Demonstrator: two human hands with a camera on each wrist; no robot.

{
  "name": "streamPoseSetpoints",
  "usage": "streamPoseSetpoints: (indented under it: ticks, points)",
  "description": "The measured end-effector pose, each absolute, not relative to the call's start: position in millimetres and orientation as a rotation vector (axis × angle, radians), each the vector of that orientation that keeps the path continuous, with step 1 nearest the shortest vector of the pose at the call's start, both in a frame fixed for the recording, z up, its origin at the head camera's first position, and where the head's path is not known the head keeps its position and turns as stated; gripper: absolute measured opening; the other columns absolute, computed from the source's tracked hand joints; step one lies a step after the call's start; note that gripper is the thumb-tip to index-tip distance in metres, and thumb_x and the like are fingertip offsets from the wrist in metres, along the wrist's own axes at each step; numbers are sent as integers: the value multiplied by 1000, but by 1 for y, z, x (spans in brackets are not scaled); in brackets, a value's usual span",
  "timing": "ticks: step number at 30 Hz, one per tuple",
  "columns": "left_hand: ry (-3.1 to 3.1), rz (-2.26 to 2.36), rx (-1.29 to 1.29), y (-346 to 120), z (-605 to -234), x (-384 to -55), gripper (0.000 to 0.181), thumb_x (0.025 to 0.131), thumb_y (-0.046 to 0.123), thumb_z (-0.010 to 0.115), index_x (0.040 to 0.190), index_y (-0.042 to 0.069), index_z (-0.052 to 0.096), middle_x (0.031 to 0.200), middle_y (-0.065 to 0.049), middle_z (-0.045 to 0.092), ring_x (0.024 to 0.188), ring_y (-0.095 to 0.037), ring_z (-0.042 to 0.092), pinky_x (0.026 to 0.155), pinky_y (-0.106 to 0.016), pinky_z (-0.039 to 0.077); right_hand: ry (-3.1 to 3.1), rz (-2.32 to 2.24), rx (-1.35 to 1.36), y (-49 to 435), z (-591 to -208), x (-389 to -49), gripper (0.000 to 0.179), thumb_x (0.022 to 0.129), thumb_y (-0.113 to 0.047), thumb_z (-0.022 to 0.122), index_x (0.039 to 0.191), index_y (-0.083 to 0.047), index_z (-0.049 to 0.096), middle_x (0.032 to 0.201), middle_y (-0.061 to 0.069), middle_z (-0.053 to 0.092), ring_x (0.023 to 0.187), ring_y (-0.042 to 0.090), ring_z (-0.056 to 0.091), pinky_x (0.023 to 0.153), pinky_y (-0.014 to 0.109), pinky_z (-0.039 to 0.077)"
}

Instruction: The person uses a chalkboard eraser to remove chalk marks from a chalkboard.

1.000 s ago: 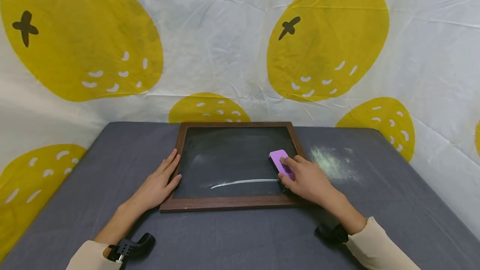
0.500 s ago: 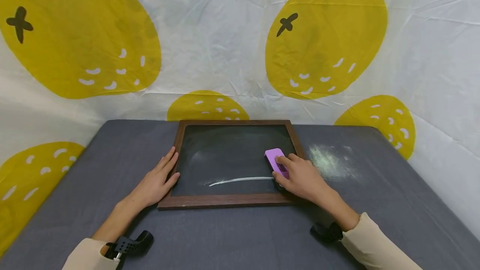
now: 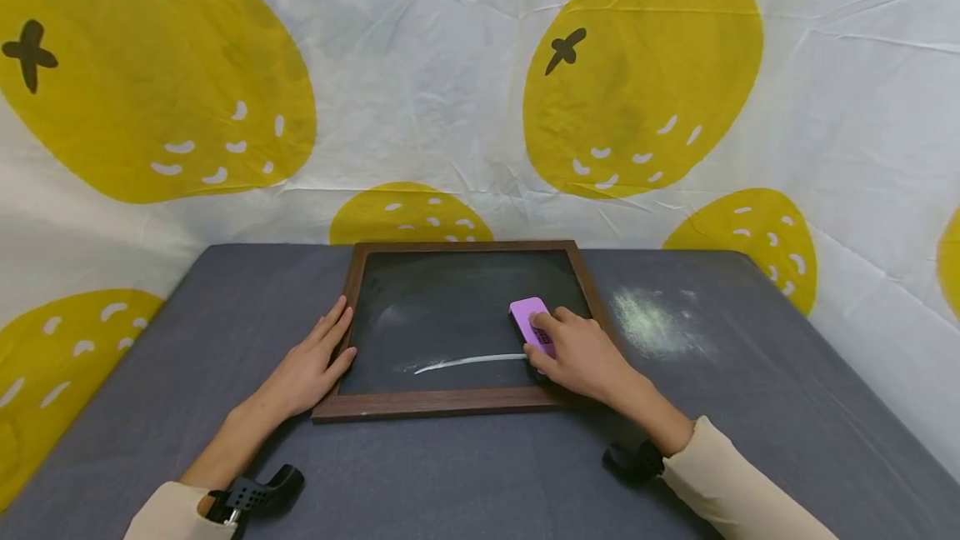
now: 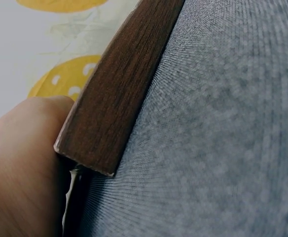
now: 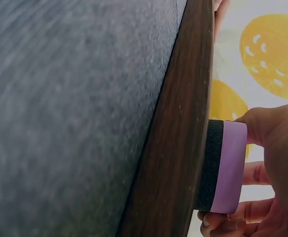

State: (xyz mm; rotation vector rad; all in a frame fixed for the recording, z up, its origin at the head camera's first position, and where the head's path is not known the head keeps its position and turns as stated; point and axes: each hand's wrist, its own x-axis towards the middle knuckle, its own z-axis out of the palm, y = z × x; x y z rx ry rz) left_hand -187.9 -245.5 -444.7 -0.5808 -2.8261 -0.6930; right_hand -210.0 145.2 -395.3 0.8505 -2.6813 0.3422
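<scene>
A chalkboard (image 3: 450, 307) with a brown wooden frame lies on the cloth-covered table. My right hand (image 3: 577, 355) grips a purple eraser (image 3: 531, 319), its dark pad down on the lower right part of the board. In the right wrist view, fingers and thumb curl round the sides of the eraser (image 5: 230, 168), which rises just past the wooden frame (image 5: 178, 123). A white chalk line (image 3: 468, 361) runs leftward from the eraser. Along the board's left edge rests my left hand (image 3: 303, 373), fingers extended. The left wrist view has this hand (image 4: 25, 163) against the frame's corner (image 4: 94, 143).
Pale chalk dust (image 3: 652, 323) is spread over the grey tablecloth (image 3: 450, 473) right of the board. Behind the table hangs a white curtain (image 3: 420, 90) printed with yellow fruit shapes. Faint smears mark the board's left half.
My right hand has slid the eraser left along the chalk line, whose visible part is shorter now. The left hand has stayed on the frame; the head view has shifted slightly.
</scene>
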Motion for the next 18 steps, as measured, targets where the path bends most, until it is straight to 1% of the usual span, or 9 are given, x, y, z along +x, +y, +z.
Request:
streamPoseSetpoints:
  ticks: [3, 8, 13, 18]
  points:
    - [-2822, -693, -578, -246, -446, -188, 61, 102, 27, 48, 148, -7, 25, 157, -20, 14, 136, -48, 22, 104, -59, 27, -2673, 339, 870, 141, -397, -211, 33, 84, -28, 69, 107, -6, 67, 72, 0, 48, 58, 12, 43, 49, 31, 37]
    - [-2821, -696, -582, -245, -446, -189, 61, 102, 27, 48, 148, -7, 25, 157, -19, 14, 136, -48, 22, 104, -59, 27, -2654, 343, 888, 135, -398, -210, 32, 84, -28, 69, 107, -6, 67, 73, 1, 50, 58, 12, 44, 49, 31, 39]
    - [-2818, -695, -580, -245, -445, -189, 61, 102, 26, 48, 148, -7, 25, 157, -20, 14, 136, -49, 22, 104, -60, 27, -2640, 349, 908, 127, -396, -208, 28, 84, -28, 69, 103, -7, 66, 72, -1, 46, 57, 12, 44, 50, 31, 40]
    - [-2817, -692, -577, -245, -444, -188, 61, 102, 26, 48, 148, -7, 25, 157, -20, 15, 135, -50, 23, 103, -60, 28, -2663, 348, 914, 119, -395, -208, 25, 84, -28, 68, 101, -9, 65, 71, -1, 44, 56, 12, 42, 48, 30, 38]
